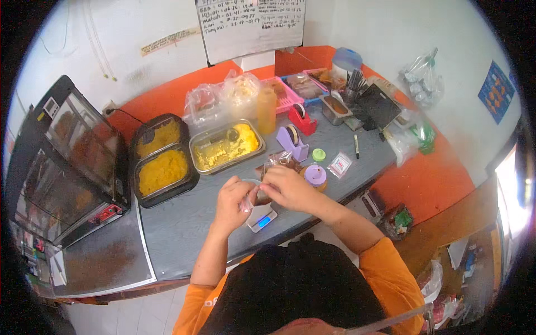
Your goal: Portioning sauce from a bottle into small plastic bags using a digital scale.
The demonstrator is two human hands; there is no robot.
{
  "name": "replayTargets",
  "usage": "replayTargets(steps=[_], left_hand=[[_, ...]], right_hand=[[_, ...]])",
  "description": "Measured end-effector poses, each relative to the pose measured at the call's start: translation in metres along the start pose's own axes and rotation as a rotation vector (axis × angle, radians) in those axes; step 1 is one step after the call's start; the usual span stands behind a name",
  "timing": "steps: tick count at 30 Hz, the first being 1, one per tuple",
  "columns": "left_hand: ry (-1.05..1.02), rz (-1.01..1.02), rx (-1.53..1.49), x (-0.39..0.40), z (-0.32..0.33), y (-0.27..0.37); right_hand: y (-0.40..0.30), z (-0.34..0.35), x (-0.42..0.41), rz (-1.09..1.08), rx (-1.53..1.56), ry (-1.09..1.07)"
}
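Both my hands meet at the table's front middle, above a small digital scale (263, 218) with a lit blue display. My left hand (234, 203) is closed on a small clear plastic bag (246, 204) with a pinkish edge. My right hand (289, 186) reaches in from the right, its fingertips pinched together close to my left fingers; what they pinch is too small to tell. Partly hidden under the hands, a round container (262, 197) sits on the scale. A bag of brown contents (279, 161) lies just behind my right hand, and a jar with a purple lid (315, 175) stands beside it.
Left of the hands are a metal tray of yellow food (226, 146), a black double tray (163, 171) and a glass-fronted display cabinet (71, 167). Behind stand a purple tape dispenser (293, 144), a red one (302, 120) and a yellowish bottle (266, 109). A marker (356, 146) lies right.
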State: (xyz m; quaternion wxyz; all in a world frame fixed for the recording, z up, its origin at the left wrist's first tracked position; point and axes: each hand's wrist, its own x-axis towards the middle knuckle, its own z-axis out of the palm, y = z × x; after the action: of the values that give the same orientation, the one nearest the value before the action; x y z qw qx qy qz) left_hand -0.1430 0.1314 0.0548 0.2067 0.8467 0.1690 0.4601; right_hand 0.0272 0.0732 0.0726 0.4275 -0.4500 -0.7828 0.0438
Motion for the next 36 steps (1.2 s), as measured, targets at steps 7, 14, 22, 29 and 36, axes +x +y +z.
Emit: replayTargets(steps=[7,14,22,29,36], left_hand=[[0.246,-0.143,-0.099,0.009,0.045,-0.031],[0.033,-0.721,-1.236,-0.016,0.04,-0.02],[-0.427,-0.784,-1.212,-0.03,0.012,0.006],[0.29,-0.118,0.078,-0.039,0.022,0.01],[0.027,-0.161,-0.048,-0.032,0.018,0.03]], right_hand=[[0.035,-0.028,0.036,0.188,-0.554,0.054],[0.018,-0.017,0.025,0.158,-0.3,-0.027],[-0.011,0.01,-0.033,0.153,0.201,-0.071],[-0.021,0.004,-0.041,0.441,0.177,0.214],[-0.017,0.021,-0.058,0.561,0.514,0.137]])
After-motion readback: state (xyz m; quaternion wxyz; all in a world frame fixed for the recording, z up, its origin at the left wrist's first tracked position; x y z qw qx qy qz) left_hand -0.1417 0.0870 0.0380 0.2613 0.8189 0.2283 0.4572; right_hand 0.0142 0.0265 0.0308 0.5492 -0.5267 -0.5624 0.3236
